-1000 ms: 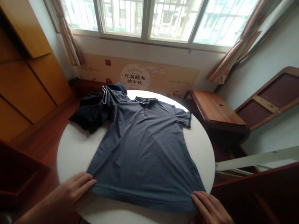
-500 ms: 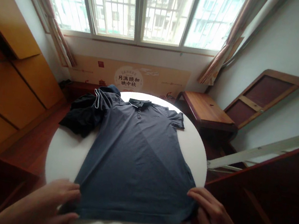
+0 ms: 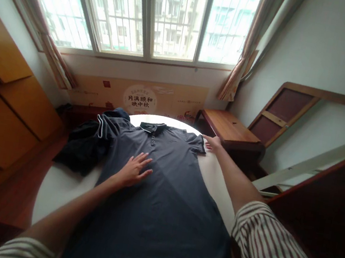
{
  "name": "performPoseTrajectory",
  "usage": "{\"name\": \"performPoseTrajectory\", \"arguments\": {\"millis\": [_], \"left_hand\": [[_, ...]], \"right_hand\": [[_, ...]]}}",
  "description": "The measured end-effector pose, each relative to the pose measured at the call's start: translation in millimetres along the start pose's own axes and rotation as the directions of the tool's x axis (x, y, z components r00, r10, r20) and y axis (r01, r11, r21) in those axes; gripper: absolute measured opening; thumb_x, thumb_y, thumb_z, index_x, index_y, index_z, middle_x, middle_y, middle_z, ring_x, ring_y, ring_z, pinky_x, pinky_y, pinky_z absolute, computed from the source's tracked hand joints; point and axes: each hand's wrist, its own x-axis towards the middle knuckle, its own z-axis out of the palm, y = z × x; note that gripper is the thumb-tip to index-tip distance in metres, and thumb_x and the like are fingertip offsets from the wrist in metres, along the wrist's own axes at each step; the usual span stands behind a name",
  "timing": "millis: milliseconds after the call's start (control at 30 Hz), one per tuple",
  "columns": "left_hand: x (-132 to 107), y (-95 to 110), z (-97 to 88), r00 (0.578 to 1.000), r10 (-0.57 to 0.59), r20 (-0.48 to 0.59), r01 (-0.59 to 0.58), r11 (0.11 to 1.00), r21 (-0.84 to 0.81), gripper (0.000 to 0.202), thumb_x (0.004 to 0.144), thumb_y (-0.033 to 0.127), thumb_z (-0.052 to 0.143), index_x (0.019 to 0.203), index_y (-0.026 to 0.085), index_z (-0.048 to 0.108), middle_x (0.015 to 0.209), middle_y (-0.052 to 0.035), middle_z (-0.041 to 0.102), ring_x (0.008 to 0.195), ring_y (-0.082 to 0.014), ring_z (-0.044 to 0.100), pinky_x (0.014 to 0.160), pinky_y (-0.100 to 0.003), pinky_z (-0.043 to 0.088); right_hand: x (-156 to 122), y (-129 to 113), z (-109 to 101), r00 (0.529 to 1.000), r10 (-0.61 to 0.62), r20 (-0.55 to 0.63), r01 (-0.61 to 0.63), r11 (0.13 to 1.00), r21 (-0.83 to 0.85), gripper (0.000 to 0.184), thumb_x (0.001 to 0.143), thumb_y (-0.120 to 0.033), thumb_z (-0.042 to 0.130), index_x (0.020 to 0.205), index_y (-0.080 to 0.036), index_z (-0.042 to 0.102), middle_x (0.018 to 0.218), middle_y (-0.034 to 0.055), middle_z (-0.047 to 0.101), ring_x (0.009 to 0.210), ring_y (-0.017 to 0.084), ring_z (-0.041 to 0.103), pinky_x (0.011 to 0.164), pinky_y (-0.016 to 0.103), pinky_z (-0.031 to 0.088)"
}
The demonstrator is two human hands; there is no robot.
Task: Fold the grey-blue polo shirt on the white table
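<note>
A dark grey-blue polo shirt (image 3: 160, 205) lies spread front up on a round white table (image 3: 57, 193), its collar at the far side. My left hand (image 3: 135, 170) rests palm down on the shirt's chest, left of the middle, fingers spread and holding nothing. At the far right, the fingertips of my right hand (image 3: 212, 144) close on the outer edge of the shirt's short sleeve (image 3: 197, 142); the exact grip is partly hidden. Beside the other sleeve, a heap of black cloth (image 3: 80, 145) lies on the table.
Beyond the table stand a low wooden stool or table (image 3: 230, 125) and a printed banner (image 3: 171, 96) under the barred window (image 3: 173, 20). Wooden cabinets (image 3: 6, 120) line the left. A wooden frame with dark panels (image 3: 284, 112) leans against the right wall.
Both hands have left the bottom hem. My left hand moved forward onto the chest, and my right hand reached to the right sleeve. The view has shifted slightly.
</note>
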Motion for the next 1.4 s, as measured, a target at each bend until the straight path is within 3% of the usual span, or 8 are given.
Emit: {"name": "performPoseTrajectory", "arguments": {"millis": [167,367,567,667,833,900,1033,1400], "left_hand": [[2.4,-5.1,21.2,0.999,-0.013,0.043,0.011,0.999,0.049,0.071,0.096,0.067,0.032,0.155,0.028,0.030,0.163,-0.0079,0.020,0.150,-0.0312,0.016,0.117,-0.060,0.017],[2.1,-4.3,21.9,0.999,-0.011,0.044,0.009,0.999,0.032,0.073,0.095,0.069,0.030,0.156,0.028,0.027,0.164,-0.0069,0.016,0.150,-0.0332,0.013,0.117,-0.061,0.016],[1.4,-1.5,20.1,0.999,-0.017,0.041,0.016,1.000,0.018,0.074,0.095,0.070,0.028,0.156,0.028,0.027,0.164,-0.0072,0.016,0.150,-0.0331,0.014,0.117,-0.062,0.016],[0.9,-1.0,20.9,0.999,-0.018,0.035,0.017,1.000,0.018,0.074,0.095,0.070,0.029,0.155,0.028,0.028,0.164,-0.0076,0.017,0.150,-0.0332,0.014,0.117,-0.062,0.016],[0.8,-2.7,23.8,1.000,-0.013,0.020,0.013,1.000,0.024,0.072,0.095,0.068,0.031,0.155,0.029,0.028,0.164,-0.0071,0.017,0.150,-0.0331,0.014,0.118,-0.060,0.015],[0.8,-3.2,24.2,1.000,-0.011,0.015,0.010,1.000,0.026,0.071,0.095,0.068,0.032,0.155,0.029,0.028,0.164,-0.0070,0.018,0.150,-0.0330,0.015,0.118,-0.060,0.015],[0.6,-2.7,23.0,1.000,-0.012,0.017,0.012,1.000,0.029,0.072,0.095,0.069,0.030,0.155,0.029,0.028,0.163,-0.0077,0.019,0.150,-0.0332,0.015,0.117,-0.061,0.016],[-0.1,-2.3,22.2,0.999,-0.014,0.032,0.013,0.999,0.031,0.073,0.095,0.068,0.030,0.156,0.028,0.026,0.164,-0.0077,0.019,0.150,-0.0324,0.014,0.118,-0.059,0.015]], "right_hand": [[32.7,-6.8,20.4,0.996,-0.070,-0.053,0.057,0.975,-0.214,0.043,0.069,-0.036,0.082,0.095,-0.006,0.066,0.093,0.0207,0.070,0.088,0.028,0.068,0.072,0.036,0.056],[35.4,-10.7,30.5,0.961,-0.257,-0.101,0.197,0.895,-0.401,0.025,0.089,-0.030,0.057,0.104,-0.012,0.068,0.114,0.0185,0.068,0.112,0.026,0.062,0.091,0.030,0.048],[15.4,-0.1,26.0,0.949,-0.276,-0.153,0.147,0.815,-0.561,0.041,0.091,-0.022,0.048,0.124,0.000,0.058,0.124,0.0338,0.057,0.118,0.043,0.056,0.092,0.056,0.046],[1.9,-5.5,36.4,0.912,-0.406,-0.049,0.290,0.725,-0.625,0.045,0.093,-0.019,0.043,0.133,-0.001,0.052,0.138,0.0319,0.047,0.131,0.042,0.043,0.104,0.056,0.037],[-15.5,-17.4,74.4,0.802,-0.489,0.342,0.588,0.552,-0.591,0.043,0.098,-0.035,0.045,0.135,-0.017,0.056,0.143,0.0147,0.052,0.131,0.027,0.047,0.110,0.035,0.034],[-19.4,-16.3,88.7,0.784,-0.465,0.410,0.618,0.526,-0.584,0.054,0.097,-0.048,0.044,0.144,-0.021,0.048,0.152,0.0125,0.043,0.138,0.030,0.039,0.114,0.043,0.029],[-19.6,-10.6,105.0,0.833,-0.371,0.410,0.553,0.539,-0.636,0.070,0.095,-0.068,0.027,0.155,-0.030,0.029,0.164,0.0090,0.017,0.147,0.041,0.015,0.112,0.070,0.011],[-3.2,-25.8,108.3,0.869,-0.275,0.410,0.487,0.617,-0.618,0.072,0.093,-0.072,0.028,0.155,-0.037,0.026,0.166,0.0048,0.011,0.148,0.043,0.005,0.108,0.075,0.000]]}}
